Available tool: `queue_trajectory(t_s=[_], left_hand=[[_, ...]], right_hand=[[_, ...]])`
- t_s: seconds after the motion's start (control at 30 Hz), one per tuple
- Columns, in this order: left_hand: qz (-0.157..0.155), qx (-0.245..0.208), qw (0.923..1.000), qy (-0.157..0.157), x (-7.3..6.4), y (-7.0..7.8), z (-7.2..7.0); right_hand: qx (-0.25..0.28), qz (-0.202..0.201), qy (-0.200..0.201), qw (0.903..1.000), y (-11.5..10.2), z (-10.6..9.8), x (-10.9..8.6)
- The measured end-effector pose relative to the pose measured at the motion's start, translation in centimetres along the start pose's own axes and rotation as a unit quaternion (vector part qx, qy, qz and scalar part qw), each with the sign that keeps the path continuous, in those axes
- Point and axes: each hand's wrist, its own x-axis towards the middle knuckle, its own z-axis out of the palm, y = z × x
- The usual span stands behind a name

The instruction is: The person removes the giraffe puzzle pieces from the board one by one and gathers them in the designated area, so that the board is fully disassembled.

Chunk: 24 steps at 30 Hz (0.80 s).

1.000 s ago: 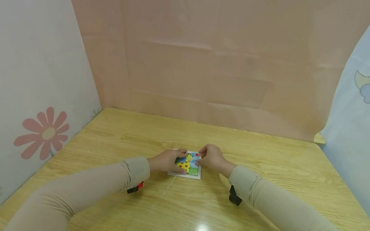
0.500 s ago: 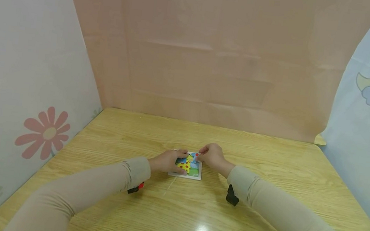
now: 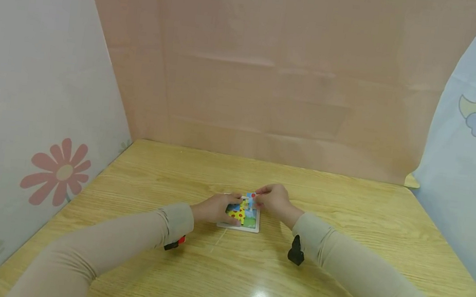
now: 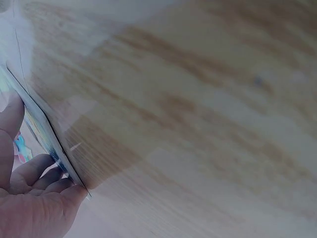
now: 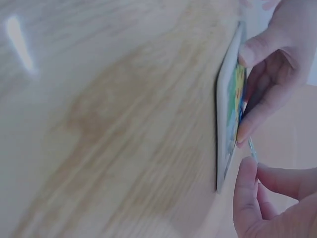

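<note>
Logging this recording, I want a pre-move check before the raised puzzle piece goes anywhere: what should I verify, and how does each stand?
1. Puzzle board resting on the table: ok.
2. Left hand touching the board: ok, at its left side.
3. Right hand holding the puzzle piece: ok, pinched between thumb and fingers.
4. Puzzle piece seated flat: not ok, held up at the board's far right corner.
5. Space directly beneath the piece clear: cannot tell, hidden.

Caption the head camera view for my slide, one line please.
Left hand resting on a giraffe puzzle, right hand pinching a blue piece, on a wood-grain table.
</note>
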Motion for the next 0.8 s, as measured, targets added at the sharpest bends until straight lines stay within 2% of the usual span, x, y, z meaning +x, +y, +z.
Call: queue_trajectory(t_s=[0.17, 0.43, 0.67, 0.8], left_hand=[[0.004, 0.006, 1.0, 0.001, 0.1, 0.0, 0.0], [0.006, 0.015, 0.9999, -0.002, 0.8, -1.4, 0.7], [0.005, 0.011, 0.9999, -0.005, 0.9, -1.4, 0.6], [0.005, 0.007, 0.9999, -0.008, 0.7, -1.3, 0.4]], right_hand=[[0.022, -0.001, 0.003, 0.9998, -0.3, -0.5, 0.1], [0.052, 0.01, 0.012, 0.9985, -0.9, -1.2, -0.1], [0.068, 0.005, 0.007, 0.9976, -0.4, -2.2, 0.5], [0.061, 0.007, 0.012, 0.9981, -0.3, -2.9, 0.9]])
